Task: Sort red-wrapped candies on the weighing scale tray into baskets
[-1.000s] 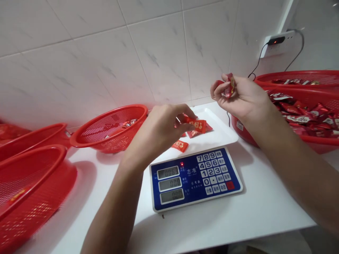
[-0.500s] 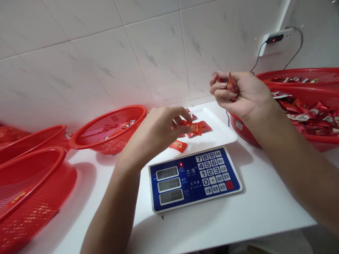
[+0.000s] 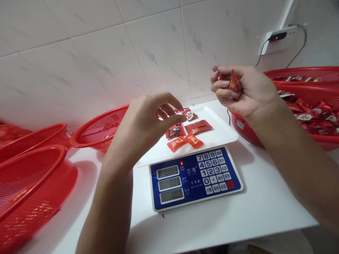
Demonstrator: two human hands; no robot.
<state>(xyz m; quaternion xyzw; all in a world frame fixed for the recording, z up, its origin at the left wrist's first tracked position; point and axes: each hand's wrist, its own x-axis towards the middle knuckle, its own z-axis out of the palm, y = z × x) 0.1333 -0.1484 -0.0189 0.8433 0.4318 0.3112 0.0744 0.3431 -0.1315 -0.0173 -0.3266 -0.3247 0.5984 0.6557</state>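
My left hand (image 3: 156,118) hovers above the white tray (image 3: 225,132) of a digital scale, thumb and fingers apart with nothing between them. Beneath and beside it lie two orange-red wrapped candies (image 3: 194,140), touching each other near the tray's front edge. Behind these are a flat red packet (image 3: 198,127), a dark red wrapped piece (image 3: 175,131) and more red packets (image 3: 190,114), partly hidden by my fingers. Up to the right, my right hand (image 3: 246,90) is closed, palm up, around red wrapped candies (image 3: 235,84). The scale's blue panel (image 3: 196,178) shows three lit readouts.
Red perforated baskets stand on the left, one (image 3: 90,128) beside the tray and another (image 3: 39,183) nearer. At right, a red basket (image 3: 249,128) holds many wrapped candies, with another behind it. A power socket with cables (image 3: 280,38) is on the tiled wall.
My left hand has let go of an orange-red candy, which now lies on the tray against the other, and has lifted up and left. My right hand still holds its candies.
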